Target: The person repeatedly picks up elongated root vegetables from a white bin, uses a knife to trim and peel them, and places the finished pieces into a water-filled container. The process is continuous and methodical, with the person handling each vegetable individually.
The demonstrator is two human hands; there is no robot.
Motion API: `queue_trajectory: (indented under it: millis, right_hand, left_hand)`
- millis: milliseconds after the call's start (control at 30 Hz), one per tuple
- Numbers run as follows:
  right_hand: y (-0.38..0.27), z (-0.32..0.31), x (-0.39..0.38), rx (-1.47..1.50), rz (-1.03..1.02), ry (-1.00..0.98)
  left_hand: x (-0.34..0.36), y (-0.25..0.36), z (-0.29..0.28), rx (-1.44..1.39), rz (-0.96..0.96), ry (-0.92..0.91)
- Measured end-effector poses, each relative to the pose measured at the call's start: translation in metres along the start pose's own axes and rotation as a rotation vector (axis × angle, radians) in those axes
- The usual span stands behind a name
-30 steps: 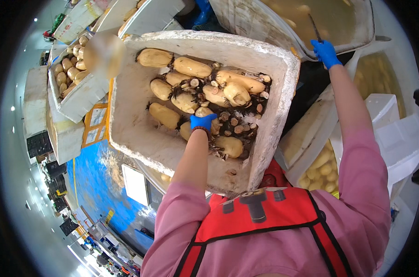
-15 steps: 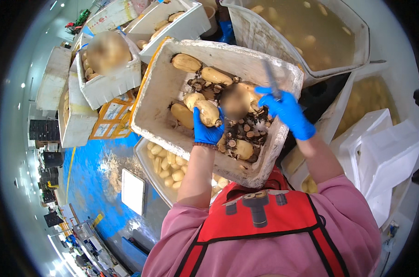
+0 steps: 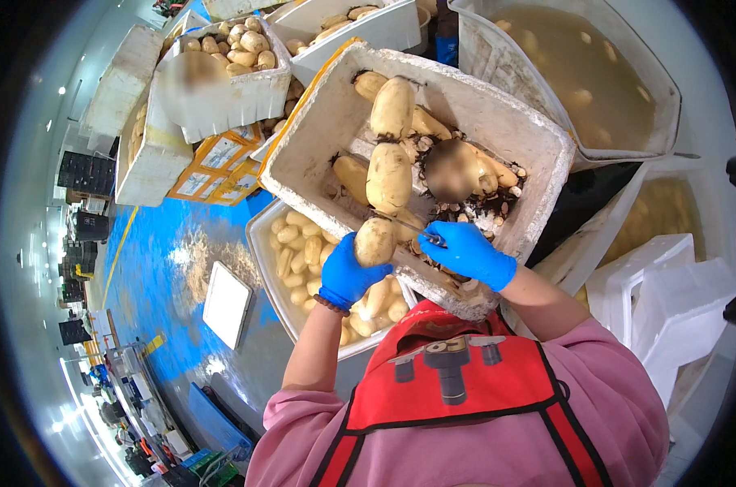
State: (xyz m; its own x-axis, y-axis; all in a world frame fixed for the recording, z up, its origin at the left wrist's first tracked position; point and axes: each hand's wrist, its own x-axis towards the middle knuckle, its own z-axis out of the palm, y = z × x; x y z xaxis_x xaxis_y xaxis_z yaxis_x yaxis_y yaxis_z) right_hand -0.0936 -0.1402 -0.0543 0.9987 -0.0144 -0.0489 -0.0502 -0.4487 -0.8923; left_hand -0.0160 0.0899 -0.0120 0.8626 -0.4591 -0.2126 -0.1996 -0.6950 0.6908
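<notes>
A lotus root (image 3: 388, 178) of several linked segments stretches over the near left wall of a foam box (image 3: 319, 97). My left hand (image 3: 344, 274), in a blue glove, is closed around its nearest segment. My right hand (image 3: 469, 253), gloved too, grips a knife (image 3: 402, 221) by its handle. The thin blade lies across the joint just beyond the segment in my left hand. Inside the box, more lotus roots (image 3: 352, 178) and dark trimmed ends (image 3: 510, 193) lie around; a blurred patch hides part of them.
Below the box, a white tub (image 3: 264, 243) holds several peeled-looking lotus segments. Foam boxes of roots (image 3: 230, 105) are stacked at far left. Tubs of murky water (image 3: 579, 77) stand at far right. White foam pieces (image 3: 668, 284) lie by my right arm. A white panel (image 3: 228, 304) rests on the blue floor.
My left hand has lifted a long lotus root from the box and drawn it toward me. My right hand has brought the knife down and left onto a joint. The view has shifted.
</notes>
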Motion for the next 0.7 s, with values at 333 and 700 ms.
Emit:
queue_trajectory:
  millis: [333,700]
  right_hand:
    - [0.014,0.026,0.026,-0.178,-0.047,0.043]
    - [0.032,0.042,0.033,-0.349,0.043,-0.074]
  left_hand:
    - [-0.003,0.003,0.006,0.247,0.083,0.096]
    - [0.003,0.010,0.003,0.300,0.083,0.032]
